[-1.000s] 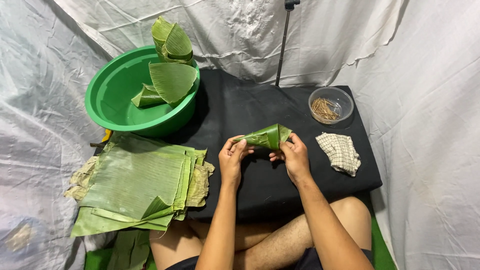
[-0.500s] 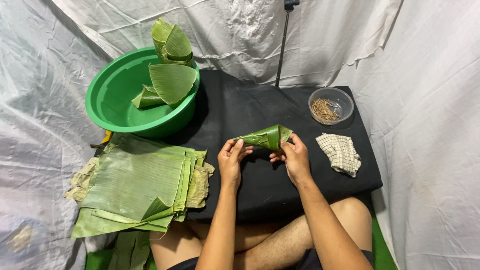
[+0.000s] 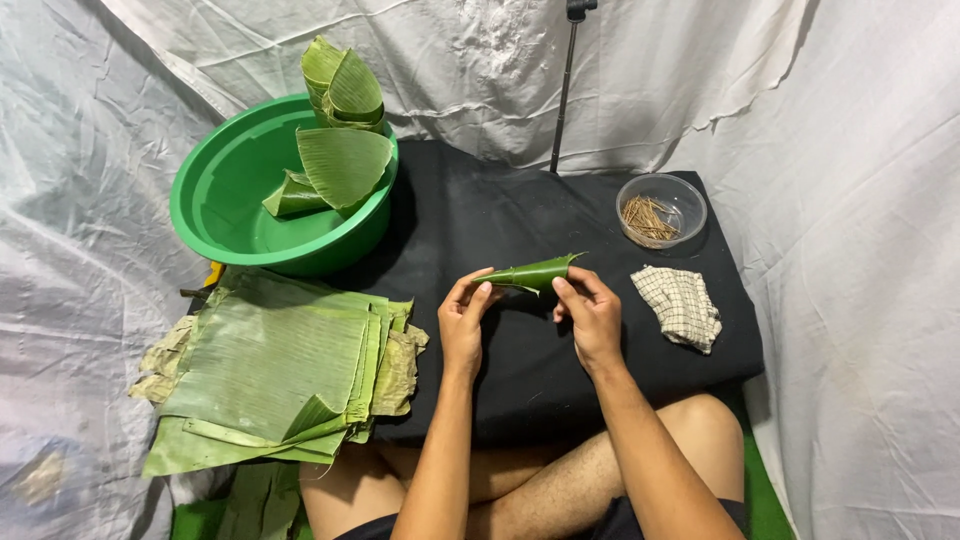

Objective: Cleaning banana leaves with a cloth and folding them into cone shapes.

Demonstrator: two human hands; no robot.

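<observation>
Head view shows two hands pinching one rolled banana-leaf cone above a black cloth: the left hand nips its narrow end between thumb and fingertips, the right hand grips the wider end. Left of the fingers lie one stack of flat banana leaves and one green basin holding about four folded leaves. Right of them sit one clear bowl of sticks and one checked rag. Bare cloth lies open just below the fingers.
</observation>
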